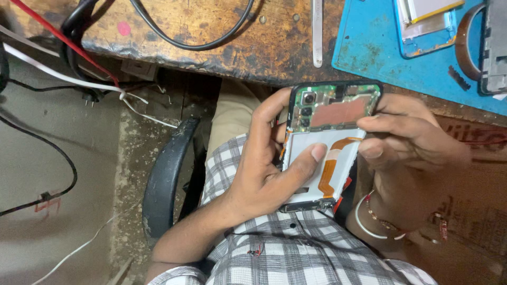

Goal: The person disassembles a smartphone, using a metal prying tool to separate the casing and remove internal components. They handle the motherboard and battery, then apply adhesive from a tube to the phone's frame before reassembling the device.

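An opened phone (330, 113) with its back cover off shows a green circuit board, camera modules, a white battery and an orange flex cable. My left hand (264, 169) grips it from the left, with the thumb lying across the white battery. My right hand (409, 142) holds the phone's right edge, its fingertips resting near the orange flex cable where it meets the board. The phone is held over my lap, just below the edge of the wooden bench.
A worn wooden bench (232, 37) with black cables and metal tweezers (317, 31) lies above. A blue mat (380, 53) carries another phone frame (425, 26) and a tape roll (467, 39). A black chair armrest (166, 179) stands at left, with loose wires (63, 79) over the floor.
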